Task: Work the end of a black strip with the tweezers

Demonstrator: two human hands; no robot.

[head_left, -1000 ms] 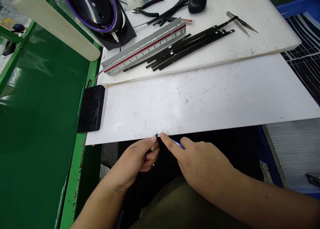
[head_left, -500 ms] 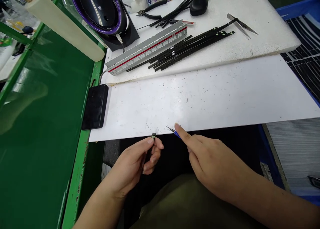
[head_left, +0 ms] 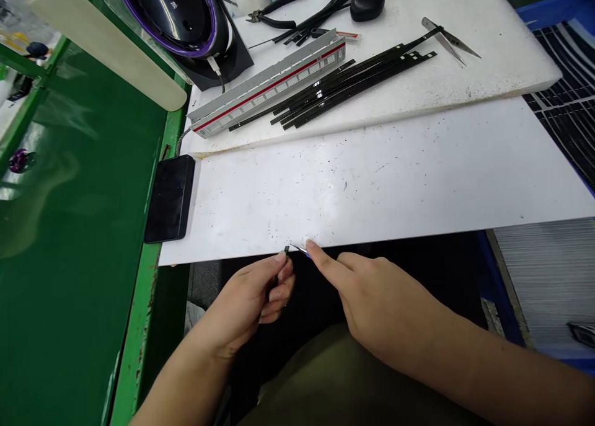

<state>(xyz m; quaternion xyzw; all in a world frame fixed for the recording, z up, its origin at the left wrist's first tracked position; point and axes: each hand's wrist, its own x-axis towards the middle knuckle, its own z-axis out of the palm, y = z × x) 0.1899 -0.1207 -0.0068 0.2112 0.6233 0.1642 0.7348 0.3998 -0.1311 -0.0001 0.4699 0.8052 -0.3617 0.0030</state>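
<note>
My left hand (head_left: pixel 260 296) pinches a narrow black strip (head_left: pixel 287 249) between thumb and fingers, its end poking up at the table's front edge. Most of the strip is hidden by the hand. My right hand (head_left: pixel 372 289) is closed around a slim craft knife (head_left: pixel 301 250) with a blue handle and a thin pointed metal blade. Its index finger stretches forward along the knife. The blade's tip lies at or very near the strip's end; whether they touch I cannot tell.
Dark specks dot the white board (head_left: pixel 409 178). On the foam slab (head_left: pixel 488 60) lie black strips (head_left: pixel 357 82), a grey light bar (head_left: pixel 274 88), cutting pliers (head_left: pixel 279 10) and metal tweezers (head_left: pixel 450 41). A purple-rimmed fan (head_left: pixel 176 10), a black box (head_left: pixel 170 199) and a green frame stand left.
My right hand has moved left, bringing the knife's tip up to the strip in my left hand. The left hand stays nearly in place. The view has shifted slightly.
</note>
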